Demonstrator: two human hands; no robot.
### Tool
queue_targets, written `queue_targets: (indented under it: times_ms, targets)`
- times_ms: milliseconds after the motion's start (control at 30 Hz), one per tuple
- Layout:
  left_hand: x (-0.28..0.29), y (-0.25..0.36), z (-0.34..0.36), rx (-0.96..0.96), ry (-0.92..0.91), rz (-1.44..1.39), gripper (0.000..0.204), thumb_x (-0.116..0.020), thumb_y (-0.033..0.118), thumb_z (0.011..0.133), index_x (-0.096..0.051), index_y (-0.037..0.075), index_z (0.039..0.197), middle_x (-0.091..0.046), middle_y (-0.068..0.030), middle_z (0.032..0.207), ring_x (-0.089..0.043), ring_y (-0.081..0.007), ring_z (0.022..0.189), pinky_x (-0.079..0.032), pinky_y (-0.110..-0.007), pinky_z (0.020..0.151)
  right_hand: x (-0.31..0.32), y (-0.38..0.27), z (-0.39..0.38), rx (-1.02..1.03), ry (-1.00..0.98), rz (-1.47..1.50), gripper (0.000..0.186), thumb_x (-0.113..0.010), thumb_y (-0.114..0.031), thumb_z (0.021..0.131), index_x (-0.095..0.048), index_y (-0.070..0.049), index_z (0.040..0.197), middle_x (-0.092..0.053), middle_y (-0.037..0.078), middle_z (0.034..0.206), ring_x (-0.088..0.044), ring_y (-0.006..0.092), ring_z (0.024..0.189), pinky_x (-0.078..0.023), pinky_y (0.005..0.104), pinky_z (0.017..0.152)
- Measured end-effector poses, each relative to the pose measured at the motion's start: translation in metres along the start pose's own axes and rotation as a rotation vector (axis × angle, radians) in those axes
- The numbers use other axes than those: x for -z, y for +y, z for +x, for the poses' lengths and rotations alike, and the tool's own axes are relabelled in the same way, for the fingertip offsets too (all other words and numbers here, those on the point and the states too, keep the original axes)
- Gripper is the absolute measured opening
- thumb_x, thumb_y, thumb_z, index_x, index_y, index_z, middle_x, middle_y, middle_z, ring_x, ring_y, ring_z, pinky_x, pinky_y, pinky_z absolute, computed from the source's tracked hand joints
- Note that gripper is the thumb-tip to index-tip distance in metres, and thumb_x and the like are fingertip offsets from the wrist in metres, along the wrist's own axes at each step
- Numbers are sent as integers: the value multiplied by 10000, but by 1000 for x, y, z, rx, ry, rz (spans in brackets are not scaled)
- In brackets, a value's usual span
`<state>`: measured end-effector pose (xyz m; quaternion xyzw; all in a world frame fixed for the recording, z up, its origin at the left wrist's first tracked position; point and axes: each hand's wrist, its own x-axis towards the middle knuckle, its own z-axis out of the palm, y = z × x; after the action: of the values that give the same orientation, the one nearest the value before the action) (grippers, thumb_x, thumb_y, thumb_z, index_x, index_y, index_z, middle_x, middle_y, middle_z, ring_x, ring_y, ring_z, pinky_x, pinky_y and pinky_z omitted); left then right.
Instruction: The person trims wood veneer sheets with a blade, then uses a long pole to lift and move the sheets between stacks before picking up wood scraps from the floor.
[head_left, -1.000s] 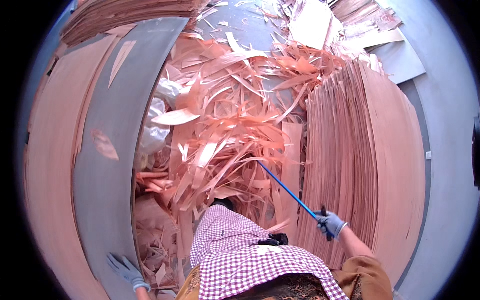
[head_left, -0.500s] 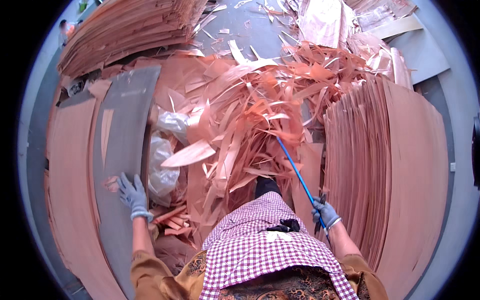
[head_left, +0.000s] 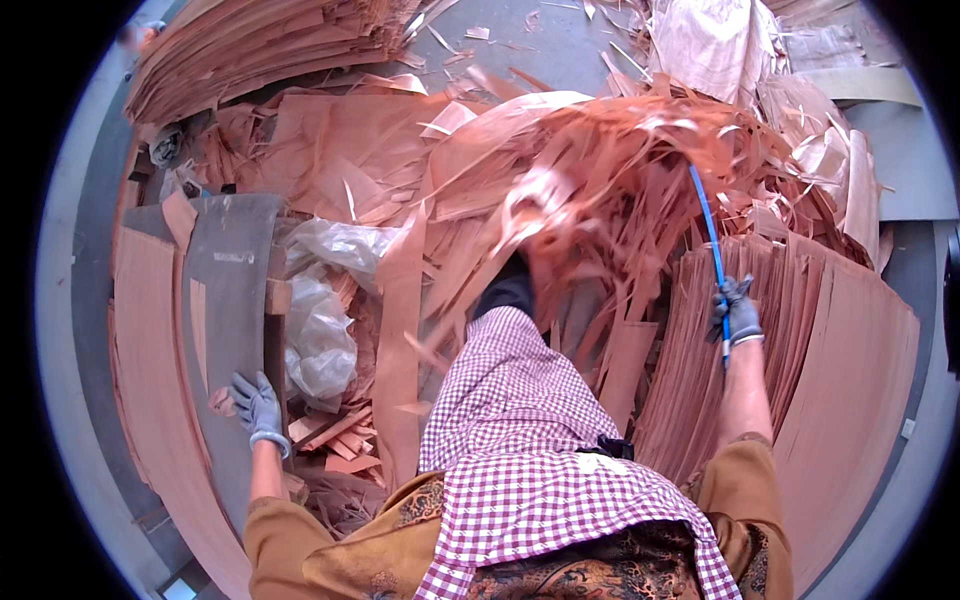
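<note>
Since a second ago, the rod [head_left: 709, 220] has travelled forward and to the right, and the strips [head_left: 640, 180] have shifted that way with it, several blurred in motion. The worker's left hand [head_left: 259, 410] has also moved farther forward along the board [head_left: 228, 290].

Gloved in grey, the right hand [head_left: 737, 310] is closed around the blue rod near its lower part, above the near stack [head_left: 690, 360] of reddish sheets. The rod slants up and away, its far end disappearing among the tangled strips, so I can't see its tip. The left hand, gloved too, rests open on the grey board, fingers spread, just beside a small scrap [head_left: 222, 402]; I can't tell whether they touch.

Between the arms hangs a checked apron [head_left: 570, 510], and a dark shoe [head_left: 507, 288] stands against the strips. Right of the board lie crumpled clear plastic [head_left: 318, 345] and some short offcuts [head_left: 345, 440]. Farther off, another stack [head_left: 270, 60] fills the back left, pale sheets [head_left: 705, 45] lie at the back right, and bits of wood litter the grey floor [head_left: 510, 50] between them.
</note>
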<state>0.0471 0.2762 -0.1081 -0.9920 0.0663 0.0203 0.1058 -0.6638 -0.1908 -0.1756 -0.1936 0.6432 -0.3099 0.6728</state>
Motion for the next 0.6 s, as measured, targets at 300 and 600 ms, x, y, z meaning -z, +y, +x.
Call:
queue_targets:
  times_ms: [300, 600]
  targets:
    - [-1, -5, 7, -15, -29, 120, 693, -294, 577, 883, -145, 172, 1425, -182, -189, 1453, -247, -441, 1283, -254, -527, 1024, 13, -100, -32, 224, 207, 14, 244, -550, -265, 892, -509, -259, 1133, -500, -45, 636, -412, 59, 421, -342, 216, 365]
    - [-16, -25, 14, -203, 145, 148, 632, -391, 445, 900, -242, 73, 1389, -285, -247, 1383, -302, -414, 1253, -287, -471, 1022, -26, 16, -139, -145, 147, -189, 374, -575, -268, 878, -492, -178, 1232, -491, -34, 580, -415, 54, 396, -327, 180, 355]
